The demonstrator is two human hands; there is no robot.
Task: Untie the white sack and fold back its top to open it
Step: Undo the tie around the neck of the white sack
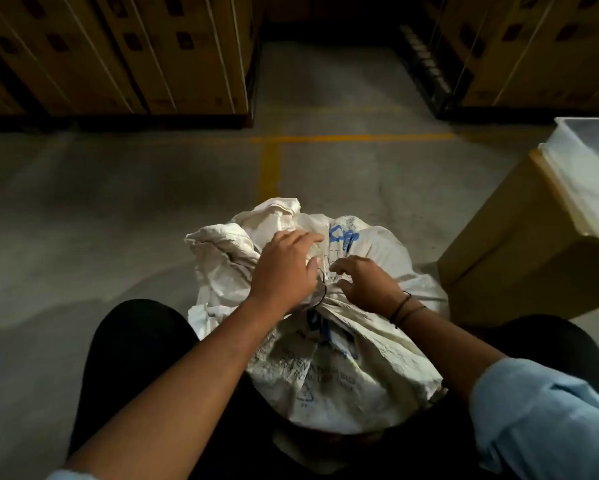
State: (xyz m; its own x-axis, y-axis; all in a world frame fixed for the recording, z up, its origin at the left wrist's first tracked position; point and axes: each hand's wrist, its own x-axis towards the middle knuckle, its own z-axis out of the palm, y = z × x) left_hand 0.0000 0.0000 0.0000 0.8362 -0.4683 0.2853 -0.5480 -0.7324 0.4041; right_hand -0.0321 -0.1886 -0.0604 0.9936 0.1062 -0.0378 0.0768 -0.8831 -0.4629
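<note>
We note a grey concrete floor (125,188), scuffed, with darker patches at left. Yellow lines (269,157) are painted on it, one running across and one toward us, meeting in a T. The white sack (360,358) stands on the floor between the person's knees. A brown carton (505,271) stands just right of the sack; whether they touch we cannot tell. Strapped cartons (173,53) sit at far left on a dark base, more cartons (533,50) at far right, an aisle between.
</note>
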